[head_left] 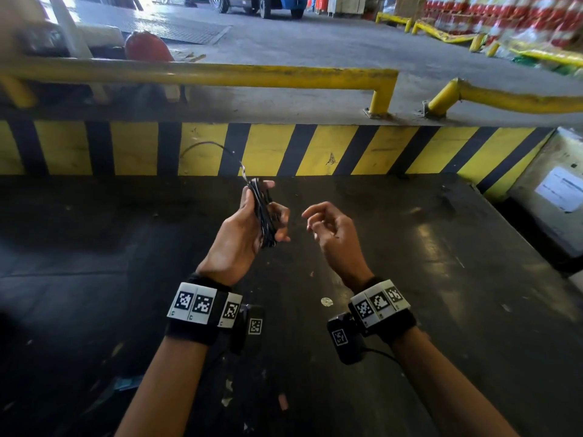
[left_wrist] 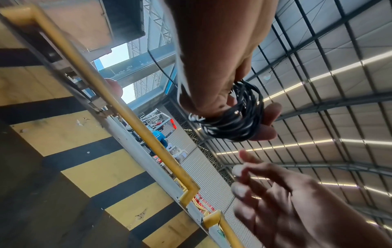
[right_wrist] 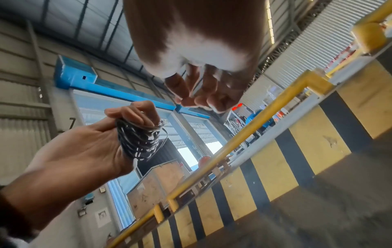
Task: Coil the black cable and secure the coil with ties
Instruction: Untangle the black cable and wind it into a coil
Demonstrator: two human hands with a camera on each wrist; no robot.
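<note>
The black cable (head_left: 264,212) is wound into a tight narrow coil. My left hand (head_left: 252,216) grips it upright above the dark table, thumb on one side and fingers wrapped round the other. The coil (left_wrist: 235,120) fills the left wrist view, and the right wrist view shows the same coil (right_wrist: 137,142) in the palm. A loose cable tail (head_left: 208,146) arcs up and to the left from the coil's top. My right hand (head_left: 318,220) hovers a short way right of the coil with fingers loosely curled and nothing in it. No tie can be made out.
A dark metal table (head_left: 410,279) lies below both hands, with paper scraps (head_left: 326,301) on it. Behind it runs a yellow and black striped kerb (head_left: 315,149) and a yellow rail (head_left: 220,75). A grey box (head_left: 555,190) stands at the right edge.
</note>
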